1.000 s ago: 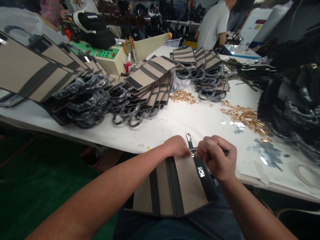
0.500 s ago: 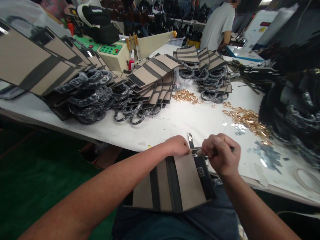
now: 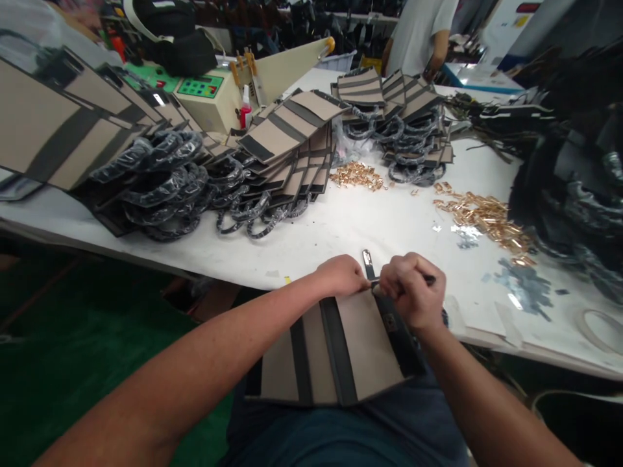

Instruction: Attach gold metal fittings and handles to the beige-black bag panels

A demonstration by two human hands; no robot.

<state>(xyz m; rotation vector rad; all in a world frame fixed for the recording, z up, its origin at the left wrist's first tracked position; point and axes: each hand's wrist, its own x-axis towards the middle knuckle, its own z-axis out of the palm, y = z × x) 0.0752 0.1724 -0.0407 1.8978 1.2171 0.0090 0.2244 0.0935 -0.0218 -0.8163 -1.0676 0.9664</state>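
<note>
A beige panel with black stripes [image 3: 367,344] lies across my lap, its far edge at the table's front edge. My left hand [image 3: 342,275] is closed on that far edge, fingertips pinched near the black strip. Just right of it, my right hand [image 3: 413,288] is wrapped round a slim tool with a dark end [image 3: 429,280], most of it hidden in the fist. The tool's tip points at my left fingertips. A black strap with a shiny metal end [image 3: 368,259] sticks out beyond the panel onto the table.
Stacked striped panels with plastic-wrapped handles [image 3: 287,136] cover the table's left and back. Gold metal pieces [image 3: 487,217] and flat silver plates [image 3: 523,285] lie at right, near a tape roll [image 3: 601,334]. Behind stand a green-panelled machine [image 3: 207,97] and a person in a white shirt [image 3: 418,39].
My right hand has moved left, closer to my left hand, and now covers part of the panel's black border. The whole view has shifted slightly.
</note>
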